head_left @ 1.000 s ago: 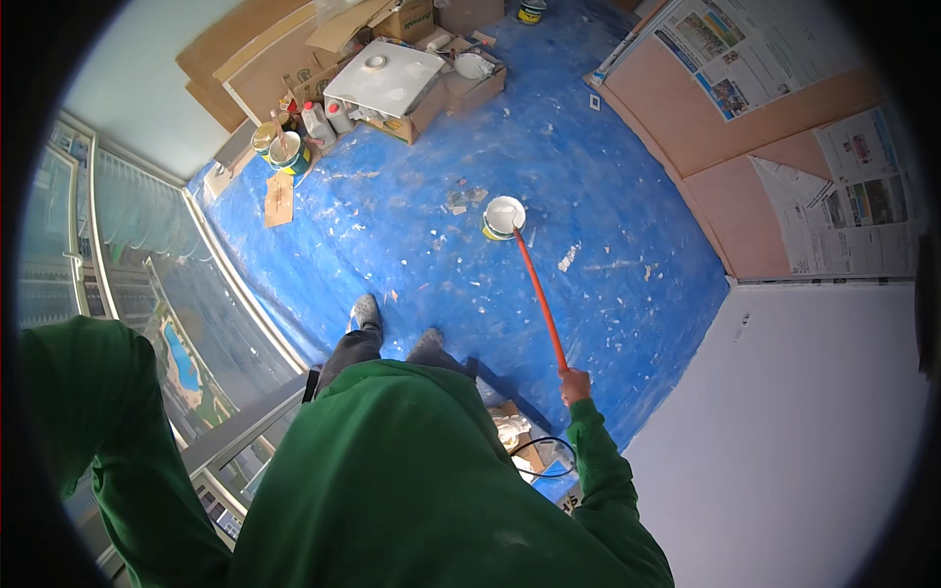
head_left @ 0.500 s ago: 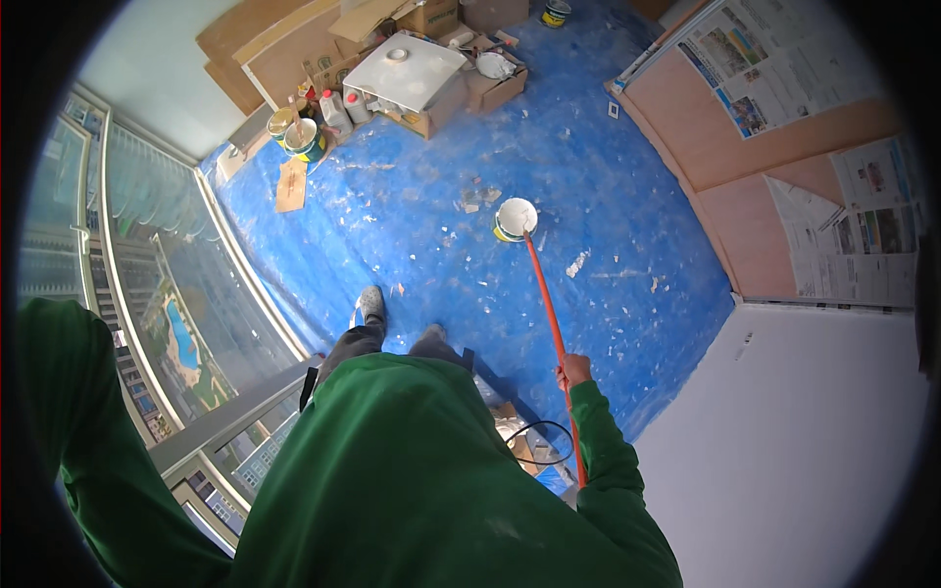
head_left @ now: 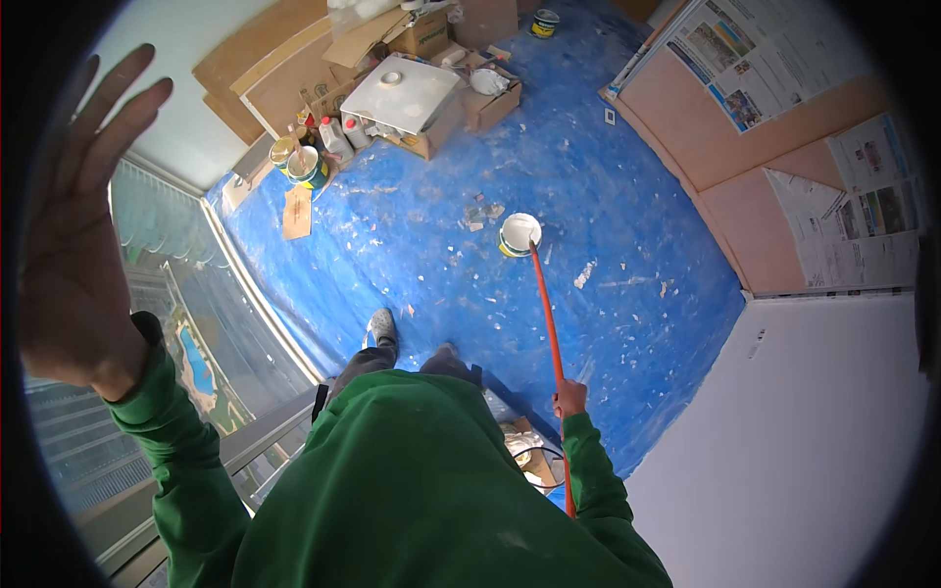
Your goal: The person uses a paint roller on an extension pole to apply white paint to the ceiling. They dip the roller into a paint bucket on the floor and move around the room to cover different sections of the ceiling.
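My right hand (head_left: 569,398) is wrapped round a long red pole (head_left: 551,328) on my right. The pole's far end dips into an open paint bucket (head_left: 508,242) with white inside, standing on the blue floor sheet (head_left: 431,274). What tool sits on that end is hidden in the bucket. My left hand (head_left: 83,255) is raised at the far left, in front of the window, palm showing and fingers stretched apart. It holds nothing.
Two paint buckets (head_left: 307,174), white jugs with red caps (head_left: 335,137), and a white-topped box (head_left: 404,93) stand at the far left. Another bucket (head_left: 545,24) sits at the back. Newspaper-covered boards (head_left: 730,147) line the right; a window (head_left: 186,294) is on my left.
My left hand has come up into view with fingers spread; before, only its sleeve showed. My right hand keeps its grip on the pole, whose end stays in the bucket.
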The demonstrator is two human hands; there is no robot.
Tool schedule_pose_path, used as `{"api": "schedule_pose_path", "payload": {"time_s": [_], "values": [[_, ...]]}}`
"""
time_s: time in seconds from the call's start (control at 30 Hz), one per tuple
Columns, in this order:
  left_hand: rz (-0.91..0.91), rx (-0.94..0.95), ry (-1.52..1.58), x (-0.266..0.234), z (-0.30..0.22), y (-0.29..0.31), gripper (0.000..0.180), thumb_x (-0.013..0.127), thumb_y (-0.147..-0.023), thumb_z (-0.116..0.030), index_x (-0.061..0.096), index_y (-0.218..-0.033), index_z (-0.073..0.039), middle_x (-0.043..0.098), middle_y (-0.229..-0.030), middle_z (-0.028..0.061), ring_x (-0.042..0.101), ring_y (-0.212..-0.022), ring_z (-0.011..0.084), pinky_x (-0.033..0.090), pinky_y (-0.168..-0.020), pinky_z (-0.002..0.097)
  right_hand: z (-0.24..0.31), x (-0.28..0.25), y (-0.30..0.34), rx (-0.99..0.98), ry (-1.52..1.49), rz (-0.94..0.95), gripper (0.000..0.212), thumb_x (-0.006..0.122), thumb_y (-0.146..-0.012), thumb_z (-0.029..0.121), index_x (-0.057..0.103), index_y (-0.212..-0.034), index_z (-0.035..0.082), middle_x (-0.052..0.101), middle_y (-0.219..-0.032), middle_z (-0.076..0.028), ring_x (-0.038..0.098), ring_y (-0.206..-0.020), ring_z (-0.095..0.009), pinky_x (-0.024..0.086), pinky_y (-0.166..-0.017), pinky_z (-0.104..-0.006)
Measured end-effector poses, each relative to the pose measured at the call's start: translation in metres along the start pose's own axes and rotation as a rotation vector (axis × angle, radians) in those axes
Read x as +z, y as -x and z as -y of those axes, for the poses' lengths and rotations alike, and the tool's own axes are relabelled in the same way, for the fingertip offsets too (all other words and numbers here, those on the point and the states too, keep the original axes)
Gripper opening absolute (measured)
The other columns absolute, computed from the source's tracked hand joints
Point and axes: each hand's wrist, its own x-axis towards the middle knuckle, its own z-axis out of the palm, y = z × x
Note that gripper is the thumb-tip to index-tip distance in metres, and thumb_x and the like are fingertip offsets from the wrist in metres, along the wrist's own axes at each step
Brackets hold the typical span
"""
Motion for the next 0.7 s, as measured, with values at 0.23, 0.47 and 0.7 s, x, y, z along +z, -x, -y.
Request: {"api": "schedule_pose_path", "payload": {"time_s": [0.23,0.47,0.7], "values": [[0.012,-0.971,-0.468,0.074,0.233,0.226,0.042,0.065,-0.093,-0.029,0.065,-0.109,0.010,0.072,-0.090,0.0170,0.072,-0.078,0.0223,0.053,-0.066,0.0309,-0.032,0.019,-0.020,-0.035,-0.012,-0.011,0.025,0.053,-0.091,0.020,0.061,-0.078,0.000,0.052,-0.053,-0.008,0.048,-0.037,-0.018,0.034,-0.031,-0.0327],[-0.307,-2.050,-0.100,0.076,0.220,0.540,0.037,0.064,-0.089,-0.023,0.060,-0.099,0.013,0.068,-0.083,0.0276,0.069,-0.065,0.0377,0.058,-0.054,0.0473,-0.054,0.028,-0.014,-0.069,-0.022,-0.025,0.024,0.049,-0.092,0.018,0.061,-0.079,0.002,0.053,-0.053,-0.007,0.049,-0.038,-0.017,0.035,-0.032,-0.0320],[-0.384,-2.052,0.000,0.082,0.186,0.534,0.040,0.066,-0.089,-0.022,0.060,-0.107,0.013,0.068,-0.092,0.0290,0.071,-0.072,0.0346,0.059,-0.063,0.0474,-0.061,0.031,0.010,0.010,-0.053,-0.042,0.024,0.049,-0.094,0.021,0.064,-0.099,0.002,0.054,-0.056,-0.008,0.049,-0.039,-0.016,0.034,-0.031,-0.0319]]}}
